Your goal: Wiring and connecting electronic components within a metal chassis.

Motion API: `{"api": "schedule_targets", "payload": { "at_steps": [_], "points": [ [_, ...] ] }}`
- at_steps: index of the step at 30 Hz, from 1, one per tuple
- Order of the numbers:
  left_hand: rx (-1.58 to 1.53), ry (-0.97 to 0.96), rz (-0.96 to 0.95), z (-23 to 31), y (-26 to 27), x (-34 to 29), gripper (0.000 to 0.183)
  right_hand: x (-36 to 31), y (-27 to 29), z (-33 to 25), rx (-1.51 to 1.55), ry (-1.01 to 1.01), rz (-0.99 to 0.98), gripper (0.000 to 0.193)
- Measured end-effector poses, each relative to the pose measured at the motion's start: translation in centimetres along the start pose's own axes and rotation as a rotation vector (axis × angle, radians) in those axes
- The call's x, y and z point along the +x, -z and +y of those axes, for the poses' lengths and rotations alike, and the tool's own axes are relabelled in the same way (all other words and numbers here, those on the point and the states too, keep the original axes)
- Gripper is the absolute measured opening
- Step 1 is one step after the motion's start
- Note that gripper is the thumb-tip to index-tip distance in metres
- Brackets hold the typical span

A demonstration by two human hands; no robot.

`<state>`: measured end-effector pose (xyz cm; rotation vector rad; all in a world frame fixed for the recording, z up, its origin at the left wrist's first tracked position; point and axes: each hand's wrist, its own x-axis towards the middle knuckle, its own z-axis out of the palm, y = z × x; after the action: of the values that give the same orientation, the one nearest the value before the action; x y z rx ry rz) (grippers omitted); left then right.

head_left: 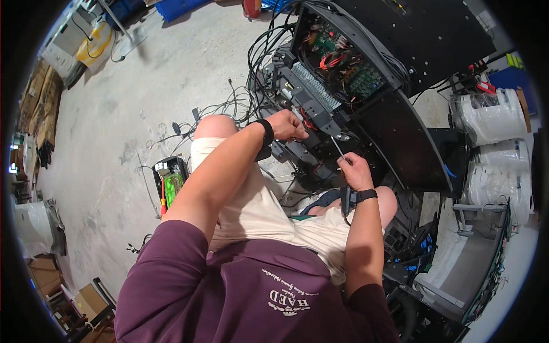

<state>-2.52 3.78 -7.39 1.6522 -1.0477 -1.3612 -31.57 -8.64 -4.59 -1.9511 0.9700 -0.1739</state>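
Thin rod gripped by right hand near grey housing should be kept aligned; whether left hand beside housing grasps anything can't be told.

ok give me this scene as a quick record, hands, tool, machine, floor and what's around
left hand: at the opened black machine; whether it holds anything, cannot tell
right hand: fingers closed on a thin metal tool
tool direction: away from the person, toward the machine
machine interior: green circuit boards, red wires exposed
floor: grey, black cables strewn near the machine
left of the legs: case with bright green contents
far right: white plastic-wrapped bundles
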Motion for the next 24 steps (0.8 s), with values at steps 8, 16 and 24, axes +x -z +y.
{"api": "schedule_targets", "payload": {
  "at_steps": [8, 16, 24],
  "points": [
    [0.405, 0.027, 0.143, -0.4, -1.2, -0.4, 0.029, 0.6, -2.0, -1.2, -0.028, -0.002, 0.033, 0.03],
    [0.549, -0.007, 0.248, 0.4, -1.7, -1.7, 0.034, 0.7, -4.1, -0.9, -0.027, 0.096, -0.041, 0.028],
    [-0.237, -0.06, 0.113, 2.9, -2.9, -5.6, 0.046, 0.1, -6.3, -7.4, 0.659, 0.1, -0.147, 0.031]
  ]
}}
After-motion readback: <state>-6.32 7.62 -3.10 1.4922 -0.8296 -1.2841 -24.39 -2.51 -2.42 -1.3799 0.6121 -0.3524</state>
